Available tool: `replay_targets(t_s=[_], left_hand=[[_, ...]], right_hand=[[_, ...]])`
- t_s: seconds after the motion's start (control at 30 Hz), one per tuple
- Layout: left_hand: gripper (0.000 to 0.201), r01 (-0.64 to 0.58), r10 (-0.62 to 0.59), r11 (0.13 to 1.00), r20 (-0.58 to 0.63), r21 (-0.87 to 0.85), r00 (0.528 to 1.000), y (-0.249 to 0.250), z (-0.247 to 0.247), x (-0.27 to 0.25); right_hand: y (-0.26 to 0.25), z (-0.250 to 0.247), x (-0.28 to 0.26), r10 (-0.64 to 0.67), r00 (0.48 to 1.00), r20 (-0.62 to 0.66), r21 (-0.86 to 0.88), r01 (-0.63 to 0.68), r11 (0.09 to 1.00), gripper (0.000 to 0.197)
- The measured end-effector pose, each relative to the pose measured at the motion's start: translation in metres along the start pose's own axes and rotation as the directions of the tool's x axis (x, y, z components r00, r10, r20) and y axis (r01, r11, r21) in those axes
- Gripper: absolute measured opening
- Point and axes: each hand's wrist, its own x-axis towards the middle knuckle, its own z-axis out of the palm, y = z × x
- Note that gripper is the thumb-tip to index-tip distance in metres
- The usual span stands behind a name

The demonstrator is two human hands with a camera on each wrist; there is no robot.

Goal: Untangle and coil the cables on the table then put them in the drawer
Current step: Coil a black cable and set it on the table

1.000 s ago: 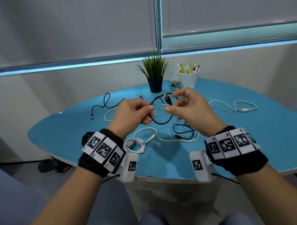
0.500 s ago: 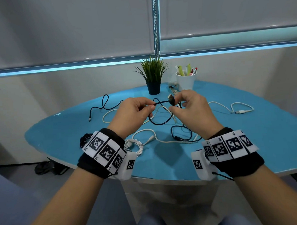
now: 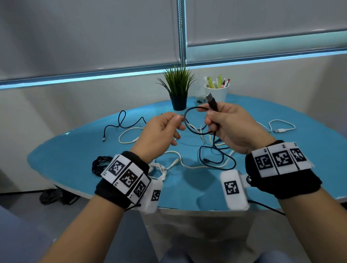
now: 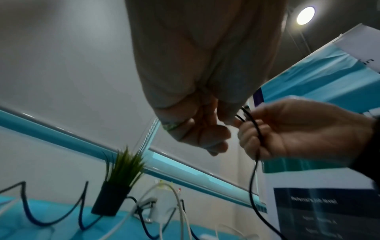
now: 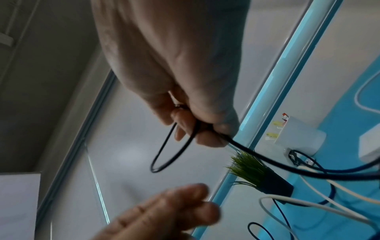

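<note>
Head view: two hands raised over one round turquoise table (image 3: 307, 166). Right hand (image 3: 230, 127) closed round a thin black cable with a dark USB plug (image 3: 190, 128), plug pointing up past the thumb, one loop curving left, the rest dropping to the tabletop in a second loop. Left hand (image 3: 161, 131) pinching that loop between thumb and forefinger. Lying on the table: one long black cable (image 3: 120, 124) snaking far left, one coiled black bundle (image 3: 99, 165) near the left wrist, one coiled white bundle (image 3: 160, 171) just beside it. One white cable with a flat plug (image 3: 277, 127) looped at the right; more white cable strands (image 3: 186, 164) crossing the middle, count unclear. One small green plant in a black pot (image 3: 178, 91) and one white cup of pens (image 3: 216, 91) at the far edge. No drawer visible.

Left wrist view: left hand (image 4: 197, 126) with fingers curled, fingertips on the black cable (image 4: 252, 178); right hand (image 4: 298, 128) wrapped round it.

Right wrist view: right hand (image 5: 185, 91) gripping the black cable (image 5: 174, 155), one loop hanging free below; left hand (image 5: 164, 214) blurred at bottom.
</note>
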Motion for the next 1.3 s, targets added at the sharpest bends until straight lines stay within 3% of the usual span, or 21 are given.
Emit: replay_targets(t_s=[0.13, 0.23, 0.33, 0.4, 0.5, 0.6, 0.67, 0.9, 1.0, 1.13, 1.3], left_hand=[[0.015, 0.029, -0.047, 0.994, 0.168, 0.104, 0.985, -0.008, 0.021, -0.003], [0.027, 0.017, -0.083, 0.971, 0.271, 0.237, 0.959, -0.007, 0.04, -0.003], [0.039, -0.01, -0.109, 0.953, 0.371, 0.304, 0.922, -0.002, 0.057, -0.003], [0.032, -0.038, -0.083, 0.965, 0.438, 0.26, 0.895, 0.002, 0.066, -0.003], [0.011, 0.026, -0.114, 0.981, 0.46, 0.194, 0.881, 0.004, 0.072, -0.001], [0.014, 0.106, -0.183, 0.977, 0.468, 0.186, 0.865, 0.001, 0.072, 0.001], [0.018, 0.145, -0.205, 0.976, 0.446, 0.165, 0.871, -0.004, 0.069, 0.004], [0.02, 0.089, -0.177, 0.936, 0.236, 0.341, 0.956, -0.012, 0.035, 0.023], [0.02, 0.054, -0.115, 0.932, 0.151, 0.358, 0.982, -0.007, 0.023, 0.029], [0.016, 0.012, -0.048, 0.911, 0.078, 0.413, 0.996, 0.0, 0.013, 0.033], [0.022, -0.09, 0.114, 0.813, -0.007, 0.576, 0.993, 0.006, 0.011, 0.036]], right_hand=[[-0.009, -0.006, -0.001, 0.038, 0.999, -0.022, 0.031, -0.037, 0.999, 0.019], [-0.012, -0.008, -0.003, 0.087, 0.996, -0.011, 0.051, -0.087, 0.995, 0.031], [-0.013, -0.011, -0.006, 0.078, 0.997, 0.028, 0.122, -0.081, 0.989, 0.028], [-0.014, -0.013, -0.008, 0.07, 0.996, 0.059, 0.183, -0.079, 0.98, 0.026], [-0.018, -0.019, -0.011, 0.021, 0.999, 0.034, 0.271, -0.03, 0.962, 0.018], [-0.024, -0.027, -0.012, -0.021, 1.0, -0.018, 0.334, 0.026, 0.942, 0.012], [-0.026, -0.033, -0.014, -0.026, 0.999, -0.02, 0.335, 0.031, 0.942, 0.014], [-0.024, -0.049, -0.017, -0.032, 0.999, -0.032, 0.202, 0.038, 0.979, 0.021], [-0.022, -0.048, -0.018, -0.059, 0.998, -0.02, 0.114, 0.061, 0.992, 0.015], [-0.022, -0.046, -0.016, -0.025, 0.999, -0.036, 0.082, 0.028, 0.996, 0.03], [-0.018, -0.042, -0.018, -0.005, 0.999, 0.048, -0.069, 0.009, 0.998, 0.033]])
